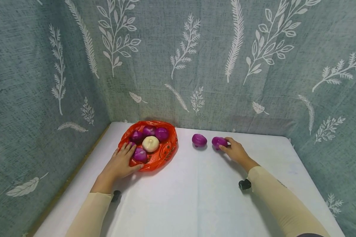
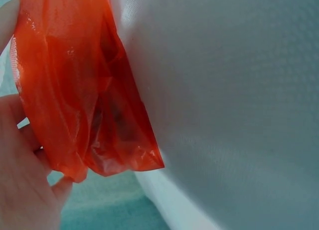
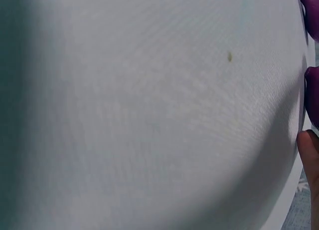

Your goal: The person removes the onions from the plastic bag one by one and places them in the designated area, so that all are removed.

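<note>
A red plastic bag [image 1: 168,152] lies opened out at the table's back left, holding several purple onions [image 1: 161,134] and one whitish onion [image 1: 150,144]. My left hand [image 1: 118,166] rests on the bag's left rim, fingers spread over the edge; the left wrist view has the hand [image 2: 25,175] beside the red plastic [image 2: 60,90]. Right of the bag stand two purple onions. My right hand [image 1: 235,152] has thumb and fingers round the right one [image 1: 219,143]; the other [image 1: 199,140] is just left of it. In the right wrist view a fingertip [image 3: 308,145] is close to an onion [image 3: 313,95].
A white cloth covers the table [image 1: 172,204]. Patterned grey-green curtains [image 1: 207,65] hang behind it and at both sides. Dark wrist devices show under both wrists, one [image 1: 244,184] near the right sleeve.
</note>
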Motion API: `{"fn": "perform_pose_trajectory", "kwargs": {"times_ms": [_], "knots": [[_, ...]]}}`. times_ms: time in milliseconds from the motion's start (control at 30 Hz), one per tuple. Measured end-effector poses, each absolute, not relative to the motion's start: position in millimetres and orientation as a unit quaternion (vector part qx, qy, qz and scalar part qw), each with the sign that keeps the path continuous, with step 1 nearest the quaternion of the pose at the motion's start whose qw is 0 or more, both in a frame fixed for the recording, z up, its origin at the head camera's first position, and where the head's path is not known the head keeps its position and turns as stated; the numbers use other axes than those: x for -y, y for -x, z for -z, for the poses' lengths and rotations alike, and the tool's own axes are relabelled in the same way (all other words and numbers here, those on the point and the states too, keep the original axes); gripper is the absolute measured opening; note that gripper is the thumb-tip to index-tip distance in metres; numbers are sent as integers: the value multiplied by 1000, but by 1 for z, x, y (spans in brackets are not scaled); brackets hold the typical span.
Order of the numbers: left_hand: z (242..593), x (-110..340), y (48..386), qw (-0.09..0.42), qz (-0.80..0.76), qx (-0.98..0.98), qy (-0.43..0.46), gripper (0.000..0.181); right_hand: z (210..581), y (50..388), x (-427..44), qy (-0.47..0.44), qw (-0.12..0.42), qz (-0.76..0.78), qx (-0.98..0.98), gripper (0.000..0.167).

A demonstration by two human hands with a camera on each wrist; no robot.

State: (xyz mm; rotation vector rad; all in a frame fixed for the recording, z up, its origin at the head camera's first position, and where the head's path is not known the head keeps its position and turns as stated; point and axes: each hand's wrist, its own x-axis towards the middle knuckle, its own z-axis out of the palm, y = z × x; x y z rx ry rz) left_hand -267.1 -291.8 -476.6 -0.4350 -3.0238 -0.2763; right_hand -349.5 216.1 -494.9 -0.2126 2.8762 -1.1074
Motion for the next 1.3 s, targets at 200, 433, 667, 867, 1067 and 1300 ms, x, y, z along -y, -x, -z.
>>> {"fn": "perform_pose_trajectory", "kwargs": {"times_ms": [200, 433, 667, 867, 1067, 1300], "knots": [[476, 292, 267, 36, 90, 985, 142, 106, 490, 348, -215, 77, 26, 351, -933, 75], [475, 292, 267, 36, 88, 985, 141, 107, 489, 348, -215, 82, 30, 346, -934, 74], [473, 291, 265, 33, 86, 986, 141, 106, 487, 346, -216, 92, 28, 334, -938, 74], [472, 291, 265, 30, 91, 986, 139, 106, 481, 345, -219, 99, 17, 329, -939, 73], [473, 291, 264, 20, 90, 986, 136, 105, 472, 345, -218, 111, 4, 325, -939, 70], [472, 292, 264, 21, 95, 986, 137, 107, 455, 344, -209, 118, -3, 323, -939, 67]]}}
